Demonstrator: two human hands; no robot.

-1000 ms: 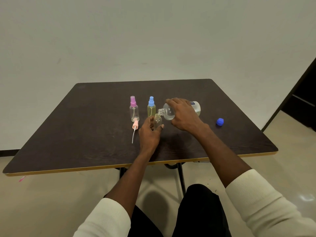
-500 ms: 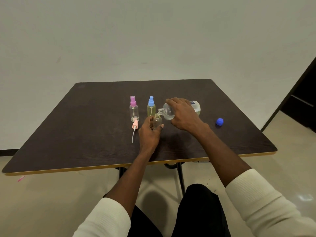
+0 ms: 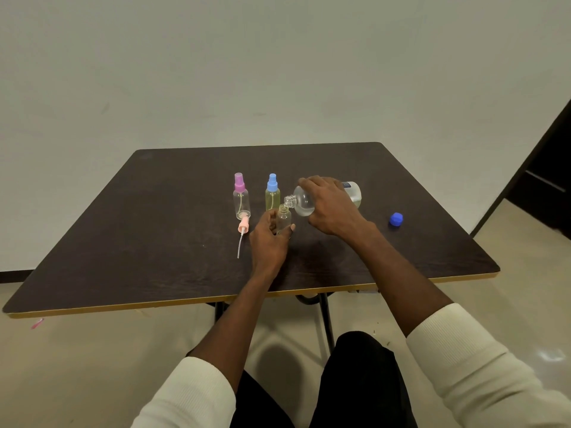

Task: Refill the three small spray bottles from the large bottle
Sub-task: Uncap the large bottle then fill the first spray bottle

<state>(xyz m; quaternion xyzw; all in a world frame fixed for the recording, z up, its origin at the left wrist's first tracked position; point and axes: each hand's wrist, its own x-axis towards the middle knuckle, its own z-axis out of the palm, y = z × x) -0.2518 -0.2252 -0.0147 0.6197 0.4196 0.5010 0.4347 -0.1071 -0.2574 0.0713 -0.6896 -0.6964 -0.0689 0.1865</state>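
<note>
Large bottle tipped over an open small bottle on the dark table [image 3: 154, 211].

The right hand [image 3: 332, 208] grips the large bottle [image 3: 304, 202] on its side, clear liquid inside, its neck just above the mouth of the uncapped small bottle [image 3: 283, 219], which the left hand [image 3: 268, 242] holds upright. Left of that bottle stand two capped spray bottles: the blue-topped bottle [image 3: 272, 196] with yellowish liquid, then the pink-topped bottle [image 3: 241, 199], contents unclear. One loose peach sprayer head [image 3: 243, 227] lies beside them; one blue cap [image 3: 396, 219] lies well right.

Dark table [image 3: 154, 242], pale wall [image 3: 278, 72]
</note>
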